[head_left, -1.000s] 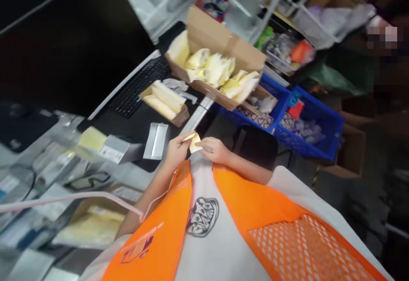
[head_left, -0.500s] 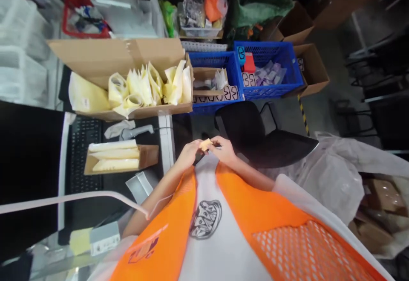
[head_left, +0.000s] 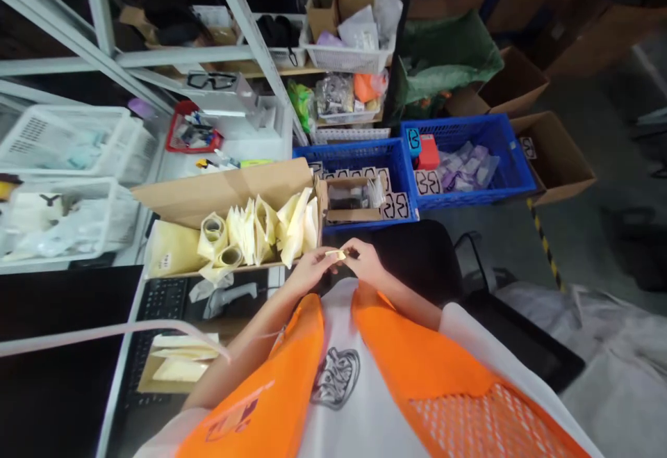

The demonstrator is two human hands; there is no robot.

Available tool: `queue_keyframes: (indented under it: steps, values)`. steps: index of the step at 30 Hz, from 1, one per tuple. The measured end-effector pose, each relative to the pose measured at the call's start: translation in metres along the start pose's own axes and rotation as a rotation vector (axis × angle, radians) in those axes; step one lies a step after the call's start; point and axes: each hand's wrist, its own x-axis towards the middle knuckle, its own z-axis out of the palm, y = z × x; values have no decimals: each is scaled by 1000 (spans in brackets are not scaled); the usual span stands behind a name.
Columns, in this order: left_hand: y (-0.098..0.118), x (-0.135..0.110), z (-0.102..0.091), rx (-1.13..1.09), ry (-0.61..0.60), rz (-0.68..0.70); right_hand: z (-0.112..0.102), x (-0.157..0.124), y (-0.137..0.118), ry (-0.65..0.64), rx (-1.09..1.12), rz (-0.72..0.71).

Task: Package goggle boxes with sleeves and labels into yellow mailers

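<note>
Just above the orange mesh vest [head_left: 271, 402], the left hand [head_left: 311, 272] and right hand [head_left: 366, 263] meet over a black chair [head_left: 432, 263], fingertips of both pinching a small pale-yellow slip [head_left: 335, 255] that looks thin and flat. Beyond lies a dark desk [head_left: 234, 315] with a keyboard [head_left: 161, 298] and a cardboard box [head_left: 229, 197] of yellow pouches [head_left: 260, 229] — then blue crates [head_left: 463, 159], metal shelving [head_left: 244, 34] and grey floor.

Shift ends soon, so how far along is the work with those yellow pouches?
Seemingly done: flat pale yellow pouches stacked in the small brown carton. In hand: left hand and right hand pinch one small pale yellow slip. Seemingly left: the long cardboard box holds many upright yellow pouches.
</note>
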Motion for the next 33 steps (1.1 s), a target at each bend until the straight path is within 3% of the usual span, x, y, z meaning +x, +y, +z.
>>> queue_keyframes:
  steps: [4, 8, 12, 17, 19, 21, 24, 27, 30, 33]
  values:
    - [24, 51, -9, 122, -61, 1, -28, 47, 5, -40, 73, 49]
    - [32, 84, -21, 356, 14, 77, -36, 74, 10, -157, 348, 134]
    - [34, 100, -29, 499, 95, 332, -29, 90, 6, 19, 256, 162]
    - [40, 111, -36, 268, -64, 242, -27, 94, -7, 195, -21, 28]
    - [43, 120, -39, 315, -51, 243, -29, 95, -9, 222, -87, -6]
    - [46, 130, -42, 453, -12, 356, -34, 103, -9, 216, -58, 11]
    - [49, 152, -44, 620, 33, 581, -51, 126, -7, 98, 52, 99]
    - [53, 180, -40, 669, 109, 690, -76, 163, -5, -57, 55, 108]
    - [63, 212, -35, 649, 157, 623, -106, 207, 0, -72, -79, 3]
    - [80, 236, -51, 622, 120, 443, -144, 253, 8, -68, -159, -58]
